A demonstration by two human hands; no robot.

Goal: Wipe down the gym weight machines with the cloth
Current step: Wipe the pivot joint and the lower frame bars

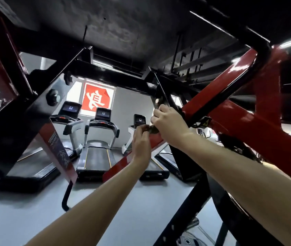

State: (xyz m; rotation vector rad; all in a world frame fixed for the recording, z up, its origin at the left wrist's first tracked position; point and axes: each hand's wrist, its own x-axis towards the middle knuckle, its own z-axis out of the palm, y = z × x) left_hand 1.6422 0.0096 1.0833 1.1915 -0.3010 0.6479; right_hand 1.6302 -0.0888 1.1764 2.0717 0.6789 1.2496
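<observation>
I look up through a red and black weight machine frame (233,110). Both my arms reach up to a joint near the middle of the view. My right hand (169,123) grips the red slanted bar just below a black bracket (160,96). My left hand (141,139) is just below and left of it, its fingers pinching a small dark wad, apparently the cloth (151,129), against the bar. Most of the cloth is hidden between the two hands.
Three treadmills (96,148) stand in a row on the grey floor beyond the frame. A red poster (97,98) hangs on the far wall. Black beams (25,110) cross at left and overhead. Weight plates (187,240) lie low at right.
</observation>
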